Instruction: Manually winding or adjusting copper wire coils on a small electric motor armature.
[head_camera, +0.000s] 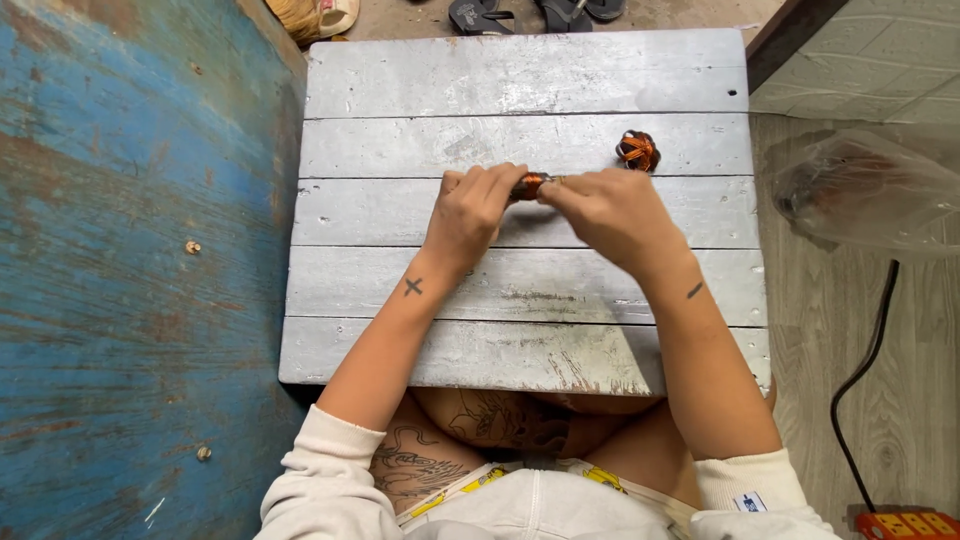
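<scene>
Both my hands meet over the middle of a grey plank table (400, 330). My left hand (472, 208) and my right hand (608, 213) pinch a small copper-coloured wound coil piece (529, 186) between their fingertips, just above the boards. Most of that piece is hidden by my fingers. A second small copper-wound part (638, 150), round with orange and dark windings, lies on the table a little beyond and to the right of my right hand.
A blue worn painted surface (130, 250) runs along the left. A clear plastic bag (865, 190) lies right of the table, with a black cable (865, 370) leading to an orange power strip (905, 523). Sandals (480, 14) sit past the far edge.
</scene>
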